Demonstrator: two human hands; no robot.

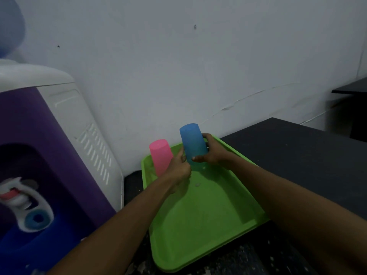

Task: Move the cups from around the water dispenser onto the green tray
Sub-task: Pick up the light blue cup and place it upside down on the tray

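No text, label or number is legible anywhere.

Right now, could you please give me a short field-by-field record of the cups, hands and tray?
pink cup: upside down, at the tray's far left corner, held by the left hand
blue cup: upside down, tilted, over the tray's far end, held by the right hand
tray: green, on the dark table, near part bare
dispenser: left of the tray
contact: whether either cup touches the tray cannot be told
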